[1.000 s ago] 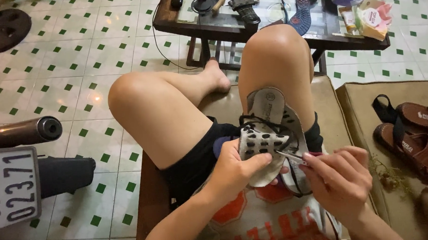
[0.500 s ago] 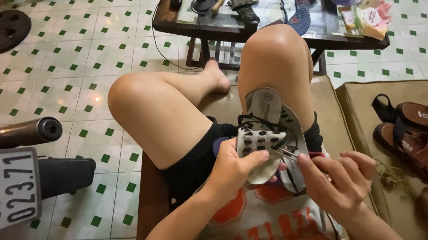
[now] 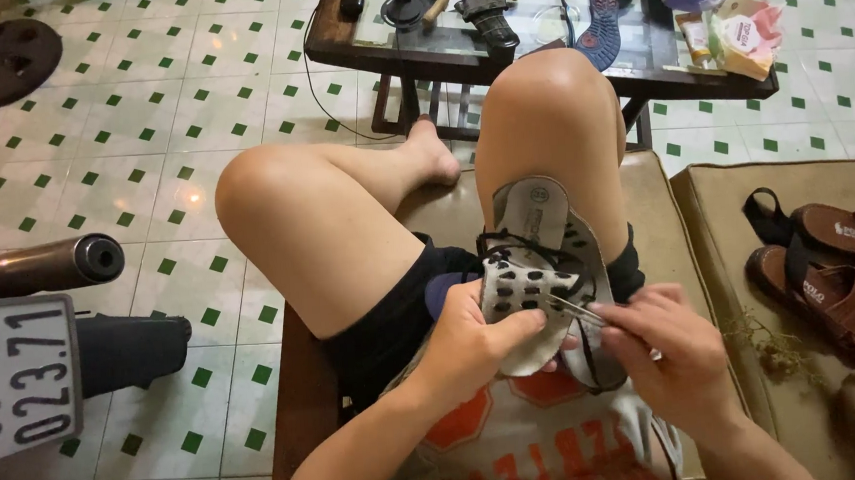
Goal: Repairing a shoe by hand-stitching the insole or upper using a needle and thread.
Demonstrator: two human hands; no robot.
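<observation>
A: Status?

B: I see the left hand [image 3: 475, 342] clamped on the grey perforated shoe upper [image 3: 524, 298], thumb pressing it onto the sole [image 3: 539, 224] that lies on the lap against the raised knee. The right hand [image 3: 671, 348] is pinched shut on a thin metal tool [image 3: 575, 309], tip at the upper's edge.

A: Change since a second ago?

B: Small. The right hand has slid a little toward the upper; the tool tip sits closer in. The left hand's grip is unchanged. It looks like the same step continuing, with nothing released.

A: Containers?

B: No real ones. The desk [image 3: 374, 45] beyond the knee carries a black sandal [image 3: 487, 10], a blue sole [image 3: 602, 32] and packets [image 3: 739, 33]. Brown sandals [image 3: 836, 267] lie on the cushion [image 3: 736, 198] to the right.
</observation>
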